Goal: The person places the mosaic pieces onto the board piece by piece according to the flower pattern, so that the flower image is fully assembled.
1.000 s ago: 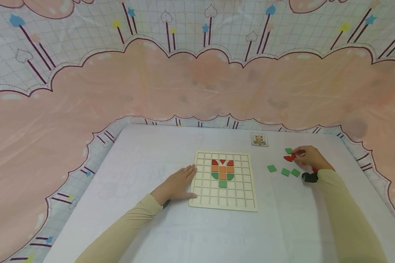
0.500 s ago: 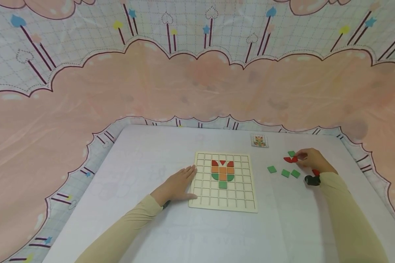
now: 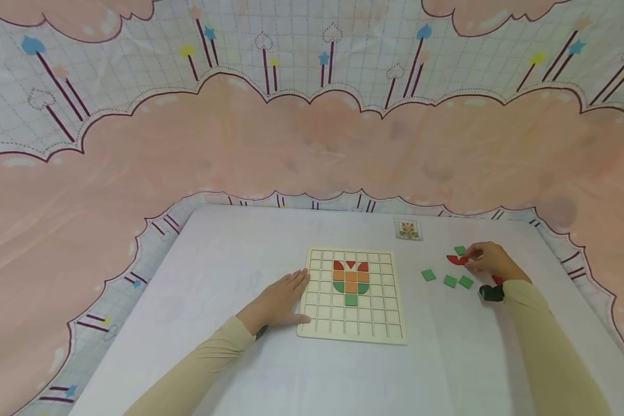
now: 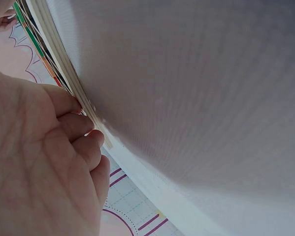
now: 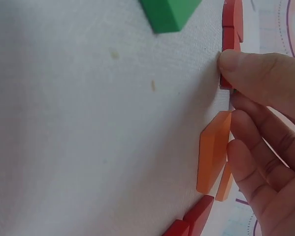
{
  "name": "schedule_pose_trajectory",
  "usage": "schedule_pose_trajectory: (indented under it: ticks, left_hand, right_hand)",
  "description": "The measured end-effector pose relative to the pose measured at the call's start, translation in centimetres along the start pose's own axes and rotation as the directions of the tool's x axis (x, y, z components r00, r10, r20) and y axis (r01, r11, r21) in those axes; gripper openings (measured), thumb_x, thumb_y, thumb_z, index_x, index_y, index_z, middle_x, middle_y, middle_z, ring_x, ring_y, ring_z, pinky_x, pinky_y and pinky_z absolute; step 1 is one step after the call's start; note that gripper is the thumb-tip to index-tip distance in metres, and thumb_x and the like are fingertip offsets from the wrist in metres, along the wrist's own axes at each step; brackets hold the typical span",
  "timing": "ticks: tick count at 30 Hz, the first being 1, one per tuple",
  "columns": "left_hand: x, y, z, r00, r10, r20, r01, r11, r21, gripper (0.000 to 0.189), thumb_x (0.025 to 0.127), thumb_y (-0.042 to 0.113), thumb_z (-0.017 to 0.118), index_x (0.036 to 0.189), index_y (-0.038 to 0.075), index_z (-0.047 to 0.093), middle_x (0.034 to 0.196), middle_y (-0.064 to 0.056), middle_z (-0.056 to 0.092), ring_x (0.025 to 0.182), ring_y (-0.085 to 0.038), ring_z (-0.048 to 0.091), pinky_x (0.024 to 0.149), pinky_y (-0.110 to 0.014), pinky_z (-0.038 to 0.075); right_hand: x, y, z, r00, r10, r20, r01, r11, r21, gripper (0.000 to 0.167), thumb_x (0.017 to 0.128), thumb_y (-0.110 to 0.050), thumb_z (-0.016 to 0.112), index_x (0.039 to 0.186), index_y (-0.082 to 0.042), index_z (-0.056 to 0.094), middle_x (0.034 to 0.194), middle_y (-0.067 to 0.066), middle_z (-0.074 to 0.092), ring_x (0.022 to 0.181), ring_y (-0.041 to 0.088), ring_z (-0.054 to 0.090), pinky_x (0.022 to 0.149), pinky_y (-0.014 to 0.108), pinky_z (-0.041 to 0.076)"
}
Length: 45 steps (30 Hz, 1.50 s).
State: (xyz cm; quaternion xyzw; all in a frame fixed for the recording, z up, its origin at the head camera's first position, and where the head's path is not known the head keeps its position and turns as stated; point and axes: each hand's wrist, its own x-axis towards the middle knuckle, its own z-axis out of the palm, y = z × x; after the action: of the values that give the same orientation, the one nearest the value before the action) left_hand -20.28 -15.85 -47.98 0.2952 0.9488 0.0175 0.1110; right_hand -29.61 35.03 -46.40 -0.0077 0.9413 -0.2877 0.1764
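My left hand [image 3: 275, 299] lies with straight fingers along the left edge of a pale gridded puzzle board [image 3: 377, 325]. Its fingertips touch that edge in the left wrist view. Red, orange and green tiles form a tulip-like figure on the board, with a green square [image 3: 351, 300] at its bottom. To the right of the board, my right hand [image 3: 491, 260] pinches a flat red puzzle piece [image 5: 228, 37] between thumb and index finger. Another red piece [image 5: 232, 12] adjoins its far end. Below the curled fingers lies an orange tile [image 5: 213, 152], partly hidden from the head view.
Several green square tiles [image 3: 450, 281] lie between the board and my right hand. One green tile [image 3: 460, 250] sits beyond the red pieces. More red pieces [image 5: 199, 216] are near my right wrist. A small pattern card [image 3: 408, 230] lies at the back of the white table [image 3: 239, 231].
My right hand has shifted slightly right, and the red piece at its fingers has turned beside the other red one. The nearby green tile moved slightly right. My left hand stays on the board.
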Motion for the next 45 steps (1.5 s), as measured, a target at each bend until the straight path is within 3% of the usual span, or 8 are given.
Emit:
schedule_pose_trajectory:
  ticks: [8, 22, 35, 41, 45]
  left_hand:
    - [0.1, -0.1, 0.1, 1.0, -0.006, 0.008, 0.006, 1.0, 0.019, 0.097, 0.083, 0.065, 0.053, 0.149, 0.003, 0.019, 0.158, -0.012, 0.017, 0.146, -0.024, 0.018, 0.119, -0.037, 0.022]
    - [0.1, -0.1, -0.1, 1.0, 0.002, 0.018, -0.003, 1.0, 0.019, 0.097, 0.084, 0.065, 0.052, 0.149, 0.002, 0.019, 0.158, -0.013, 0.017, 0.146, -0.025, 0.018, 0.119, -0.038, 0.022]
    - [0.1, -0.1, 0.1, 1.0, 0.018, 0.005, -0.018, 1.0, 0.017, 0.097, 0.084, 0.064, 0.053, 0.149, 0.0, 0.02, 0.157, -0.015, 0.019, 0.146, -0.027, 0.019, 0.118, -0.04, 0.024]
    - [0.2, -0.1, 0.1, 1.0, 0.01, 0.015, -0.011, 1.0, 0.019, 0.097, 0.084, 0.065, 0.052, 0.149, 0.001, 0.019, 0.157, -0.014, 0.017, 0.146, -0.026, 0.018, 0.119, -0.039, 0.022]
    - [0.2, -0.2, 0.2, 1.0, 0.001, 0.018, -0.001, 1.0, 0.019, 0.097, 0.084, 0.065, 0.051, 0.149, 0.002, 0.018, 0.158, -0.012, 0.017, 0.146, -0.025, 0.018, 0.119, -0.038, 0.022]
  right_hand:
    - [0.1, 0.1, 0.1, 0.998, -0.065, -0.028, 0.065, 0.998, -0.006, 0.035, 0.086, -0.014, 0.065, 0.115, 0.006, 0.058, 0.117, 0.029, 0.055, 0.103, 0.039, 0.051, 0.086, 0.047, 0.051]
    - [0.1, 0.9, 0.1, 0.998, -0.055, 0.008, 0.055, 0.998, -0.028, 0.041, 0.084, -0.023, 0.069, 0.116, 0.001, 0.061, 0.115, 0.025, 0.057, 0.101, 0.035, 0.052, 0.092, 0.051, 0.049]
    - [0.0, 1.5, 0.3, 0.991, -0.124, -0.057, 0.119, 0.988, -0.094, 0.034, 0.081, -0.021, 0.073, 0.105, 0.001, 0.066, 0.098, 0.018, 0.063, 0.09, 0.029, 0.057, 0.078, 0.038, 0.053]
    - [-0.5, 0.5, 0.4, 0.99, -0.111, -0.083, 0.105, 0.991, -0.081, 0.037, 0.08, -0.022, 0.073, 0.107, 0.002, 0.063, 0.1, 0.02, 0.062, 0.092, 0.032, 0.056, 0.082, 0.044, 0.053]
    - [-0.8, -0.6, 0.7, 0.978, -0.175, -0.111, 0.165, 0.982, -0.09, 0.033, 0.082, -0.021, 0.071, 0.105, 0.002, 0.063, 0.101, 0.02, 0.062, 0.093, 0.032, 0.057, 0.083, 0.045, 0.053]
